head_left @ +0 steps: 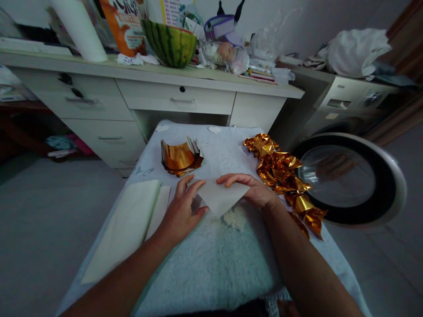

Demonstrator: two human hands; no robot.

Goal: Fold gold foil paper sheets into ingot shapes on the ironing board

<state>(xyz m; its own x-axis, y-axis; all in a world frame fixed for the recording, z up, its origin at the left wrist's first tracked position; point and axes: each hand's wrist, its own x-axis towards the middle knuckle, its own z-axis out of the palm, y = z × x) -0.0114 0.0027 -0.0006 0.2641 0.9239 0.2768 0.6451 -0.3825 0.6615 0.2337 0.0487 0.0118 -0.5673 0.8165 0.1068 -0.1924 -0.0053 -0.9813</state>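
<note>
Between my two hands is a sheet of white paper (222, 199), one corner pointing down toward me. My left hand (185, 207) is at the paper's left edge, thumb and fingers curved around it. On the right, my right hand (251, 188) grips the paper with its fingers along the top edge. Just beyond my left hand sits a curved stack of gold foil sheets (180, 157). A stack of pale paper sheets (127, 229) lies left of my left forearm. Crumpled gold foil pieces (280, 169) form a row along the table's right side.
A pale blue cloth (211, 264) covers the table. Behind it stands a white desk (180, 99) with drawers, bearing a cut watermelon (170, 44), an orange bag (125, 26) and plastic-wrapped items. At right, a washing machine's round door (350, 178) hangs open near the foil.
</note>
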